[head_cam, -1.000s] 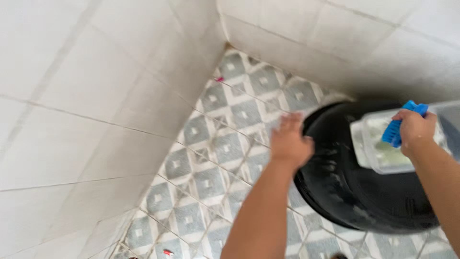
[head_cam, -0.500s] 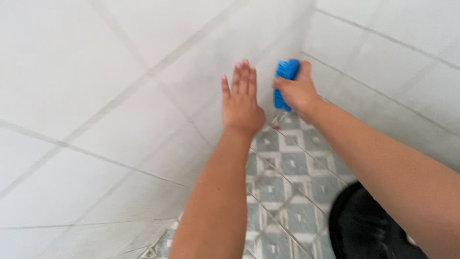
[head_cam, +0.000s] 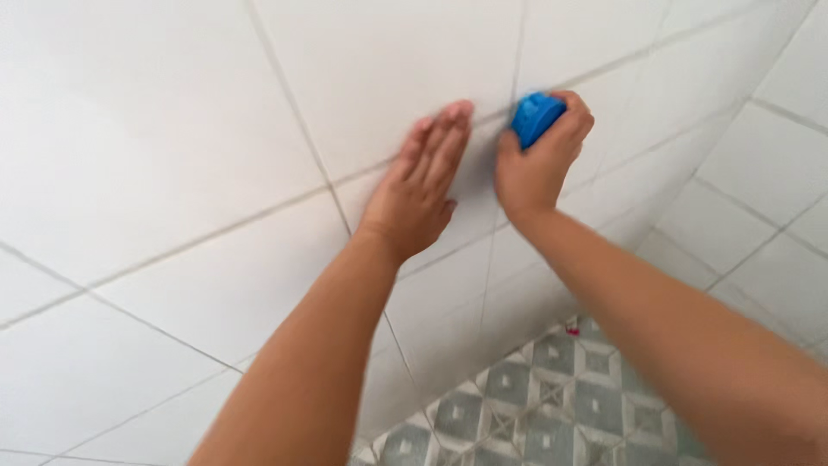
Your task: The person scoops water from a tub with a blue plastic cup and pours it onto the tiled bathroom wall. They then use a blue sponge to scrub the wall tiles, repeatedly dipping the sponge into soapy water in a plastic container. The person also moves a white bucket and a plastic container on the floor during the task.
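Two hands meet on the white tiled wall (head_cam: 172, 129). We lay our left hand (head_cam: 420, 185) flat against a tile, fingers straight and pressed together, pointing toward one o'clock. At its three o'clock our right hand (head_cam: 539, 155) curls shut around a blue scrubbing brush (head_cam: 535, 116), which touches the wall on a grout line. Grey patterned floor tiles (head_cam: 552, 406) show at five o'clock.

Glossy white ceramic wall tiles (head_cam: 172, 129) (matt grout), blue plastic scrubber (head_cam: 535, 116)
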